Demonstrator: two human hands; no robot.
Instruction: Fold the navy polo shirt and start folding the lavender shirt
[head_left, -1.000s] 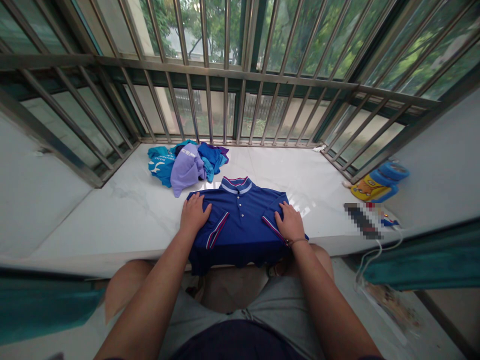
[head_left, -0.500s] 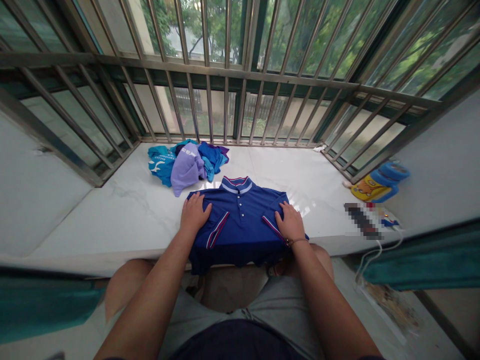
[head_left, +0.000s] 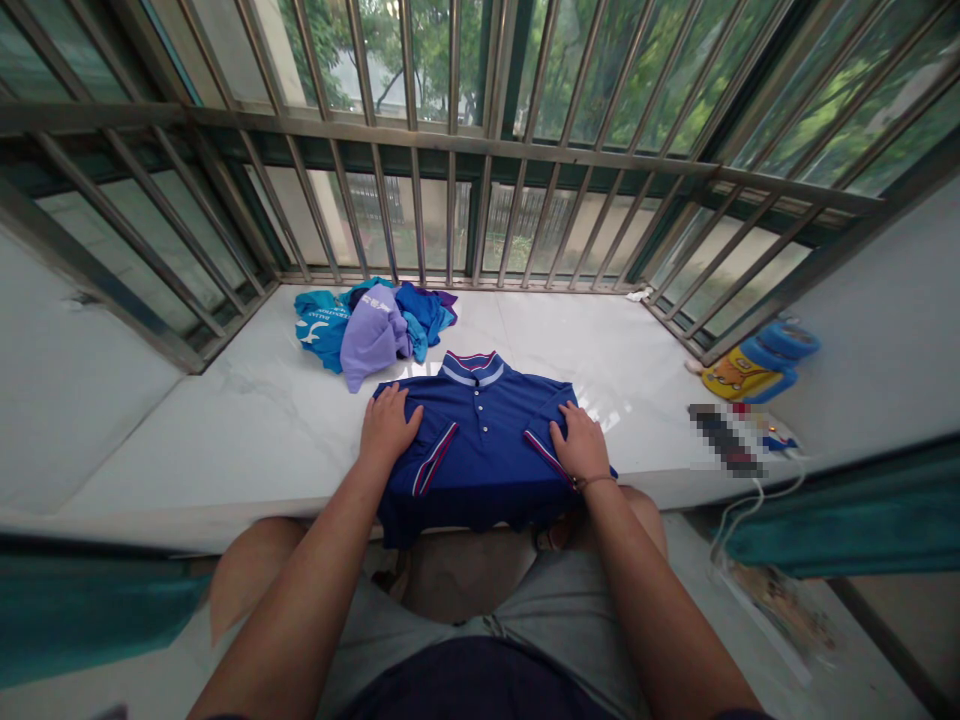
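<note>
both hands point(head_left: 388, 428) point(head_left: 580, 445) flat on polo shirt point(head_left: 480, 440), hem overhanging ledge point(head_left: 225, 420).

a: where are your hands?
b: my left hand point(head_left: 388, 428) lies flat on one folded-in sleeve of the dark blue polo shirt with red and white trim point(head_left: 480, 440), and my right hand point(head_left: 579, 443) lies flat on the other.
a: and the shirt?
b: front up on the white marble ledge point(head_left: 247, 420), hem hanging over the near edge. a heap of teal, lilac and blue clothes point(head_left: 371, 330) sits just beyond its left shoulder.
</note>
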